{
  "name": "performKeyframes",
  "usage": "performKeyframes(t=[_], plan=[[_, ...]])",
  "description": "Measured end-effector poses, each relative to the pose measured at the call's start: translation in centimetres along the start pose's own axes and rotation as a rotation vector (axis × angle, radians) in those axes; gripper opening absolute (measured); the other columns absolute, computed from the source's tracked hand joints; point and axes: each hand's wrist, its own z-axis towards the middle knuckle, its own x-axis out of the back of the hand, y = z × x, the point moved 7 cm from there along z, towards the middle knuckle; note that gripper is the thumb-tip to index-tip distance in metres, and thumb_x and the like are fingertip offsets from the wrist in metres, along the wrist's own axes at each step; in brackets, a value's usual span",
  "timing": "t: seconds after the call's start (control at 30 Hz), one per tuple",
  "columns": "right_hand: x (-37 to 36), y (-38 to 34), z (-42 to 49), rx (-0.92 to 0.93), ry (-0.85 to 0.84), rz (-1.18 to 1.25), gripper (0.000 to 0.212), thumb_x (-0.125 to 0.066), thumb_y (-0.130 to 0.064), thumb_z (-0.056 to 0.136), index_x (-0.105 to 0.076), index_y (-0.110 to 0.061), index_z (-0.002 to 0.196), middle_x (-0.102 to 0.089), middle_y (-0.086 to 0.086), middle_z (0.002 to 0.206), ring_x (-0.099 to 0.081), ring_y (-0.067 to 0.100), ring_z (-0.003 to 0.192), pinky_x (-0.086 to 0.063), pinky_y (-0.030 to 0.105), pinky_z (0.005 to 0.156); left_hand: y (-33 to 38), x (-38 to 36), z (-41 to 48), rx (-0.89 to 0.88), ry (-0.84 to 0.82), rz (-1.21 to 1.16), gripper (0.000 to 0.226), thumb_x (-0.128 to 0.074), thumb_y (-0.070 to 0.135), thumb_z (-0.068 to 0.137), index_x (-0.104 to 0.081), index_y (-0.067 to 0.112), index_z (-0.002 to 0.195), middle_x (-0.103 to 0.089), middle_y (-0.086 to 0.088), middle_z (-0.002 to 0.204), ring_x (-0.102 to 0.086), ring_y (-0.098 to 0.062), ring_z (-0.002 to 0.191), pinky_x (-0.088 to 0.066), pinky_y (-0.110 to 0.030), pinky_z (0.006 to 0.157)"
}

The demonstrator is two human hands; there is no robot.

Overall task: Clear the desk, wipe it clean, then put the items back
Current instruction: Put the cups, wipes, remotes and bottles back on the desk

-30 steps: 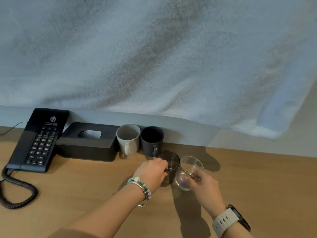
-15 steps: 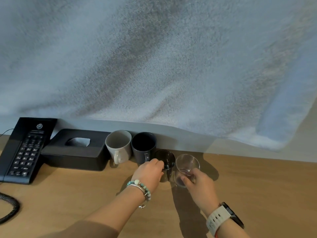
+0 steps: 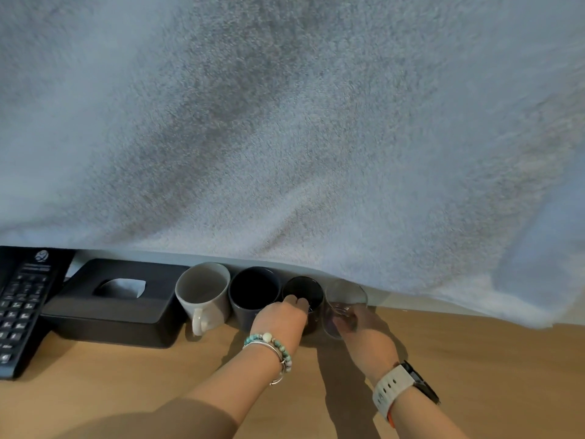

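– Along the desk's [image 3: 474,359] twelve o'clock edge, what stood in the head view?
– A black phone [image 3: 22,305] at nine o'clock. Then came a tissue box [image 3: 120,308], white mug [image 3: 202,289], dark mug [image 3: 253,289], dark glass [image 3: 304,289] and clear glass [image 3: 346,294], each at three o'clock of the last, cups close side by side.
– And the hands?
– The left hand [image 3: 278,318], bracelets at its wrist, curled its fingers over the dark glass's six o'clock rim, gripping it. The right hand [image 3: 364,337], wearing a watch, wrapped the clear glass's lower wall. Whether that glass sat flat, I couldn't tell.
– Above them?
– A pale fluffy towel [image 3: 285,122] hung across from twelve o'clock, its hem just over the cups.
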Motion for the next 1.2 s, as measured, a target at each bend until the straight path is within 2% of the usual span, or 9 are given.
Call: performKeyframes(t=[0.17, 0.27, 0.4, 0.53, 0.6, 0.7, 1.0, 1.13, 1.2], plan=[[-0.1, 0.0, 1.5, -0.018, -0.025, -0.015, 0.021, -0.054, -0.035, 0.093, -0.055, -0.019, 0.107, -0.060, 0.002, 0.107, -0.052, 0.013, 0.084, -0.039, 0.023, 0.069, -0.1, 0.2, 1.1, -0.017, 0.030, 0.015, 0.035, -0.048, 0.000, 0.089, -0.042, 0.008, 0.122, -0.049, -0.012, 0.118, -0.057, -0.028, 0.100, -0.045, -0.032, 0.077], [-0.3, 0.3, 1.5, -0.025, -0.028, 0.001, 0.018, -0.054, -0.035, 0.092, -0.053, -0.022, 0.106, -0.060, 0.001, 0.110, -0.053, 0.013, 0.086, -0.044, 0.025, 0.072, -0.2, -0.1, 0.9, -0.018, 0.022, 0.000, 0.036, -0.048, 0.001, 0.089, -0.041, 0.009, 0.123, -0.049, -0.011, 0.118, -0.057, -0.028, 0.100, -0.047, -0.034, 0.079], [0.1, -0.4, 0.9, -0.015, -0.021, -0.009, 0.035, -0.055, -0.035, 0.091, -0.044, -0.025, 0.123, -0.046, 0.001, 0.129, -0.052, 0.020, 0.111, -0.047, 0.033, 0.088, -0.5, 0.7, 0.6, -0.005, 0.066, -0.073, 0.040, -0.046, 0.009, 0.091, -0.037, 0.015, 0.129, -0.044, -0.007, 0.123, -0.055, -0.026, 0.101, -0.050, -0.034, 0.079], [2.2, -3.1, -1.0, 0.138, 0.113, -0.150, 0.046, -0.052, -0.040, 0.090, -0.037, -0.027, 0.132, -0.037, 0.000, 0.136, -0.038, 0.021, 0.125, -0.041, 0.033, 0.098, -1.4, 4.2, -1.2, 0.005, 0.215, -0.076, 0.042, -0.038, 0.026, 0.097, -0.033, 0.020, 0.138, -0.042, -0.004, 0.135, -0.047, -0.023, 0.118, -0.049, -0.036, 0.088], [2.4, -5.1, -2.7, 0.228, 0.121, -0.188, 0.048, -0.050, -0.042, 0.091, -0.036, -0.028, 0.134, -0.036, -0.001, 0.137, -0.039, 0.020, 0.125, -0.042, 0.032, 0.097, -2.4, 5.5, -3.0, 0.004, 0.296, -0.055, 0.042, -0.037, 0.030, 0.097, -0.034, 0.021, 0.138, -0.045, -0.002, 0.135, -0.046, -0.020, 0.119, -0.048, -0.034, 0.090], [1.8, -8.3, -4.6, 0.315, 0.072, -0.202, 0.049, -0.048, -0.042, 0.091, -0.035, -0.028, 0.136, -0.044, -0.001, 0.135, -0.048, 0.019, 0.119, -0.046, 0.033, 0.093, -4.3, 6.2, -5.7, 0.010, 0.342, -0.041, 0.037, -0.038, 0.032, 0.097, -0.039, 0.023, 0.132, -0.049, 0.002, 0.126, -0.048, -0.017, 0.112, -0.047, -0.031, 0.085], [-5.6, -23.7, -13.0, 0.670, -0.006, -0.228, 0.043, -0.050, -0.039, 0.091, -0.043, -0.026, 0.131, -0.046, -0.003, 0.132, -0.046, 0.017, 0.116, -0.042, 0.030, 0.095, -18.5, 8.6, -18.6, 0.269, 0.456, 0.022, 0.038, -0.038, 0.035, 0.096, -0.038, 0.025, 0.133, -0.047, 0.004, 0.129, -0.045, -0.015, 0.117, -0.043, -0.028, 0.093], [-11.9, -32.1, -18.8, 0.845, -0.093, -0.221, 0.041, -0.049, -0.039, 0.092, -0.043, -0.027, 0.131, -0.045, -0.005, 0.134, -0.043, 0.016, 0.121, -0.039, 0.030, 0.097, -26.9, 8.7, -27.1, 0.430, 0.502, 0.037, 0.033, -0.040, 0.034, 0.095, -0.044, 0.026, 0.126, -0.051, 0.005, 0.122, -0.048, -0.015, 0.111, -0.041, -0.026, 0.088], [-15.5, -36.3, -22.3, 0.918, -0.146, -0.201, 0.040, -0.050, -0.039, 0.092, -0.044, -0.028, 0.130, -0.045, -0.005, 0.133, -0.044, 0.016, 0.120, -0.040, 0.030, 0.097, -31.2, 8.5, -32.1, 0.516, 0.532, 0.064, 0.032, -0.053, 0.034, 0.089, -0.053, 0.024, 0.120, -0.057, 0.005, 0.114, -0.054, -0.016, 0.104, -0.045, -0.027, 0.082]])
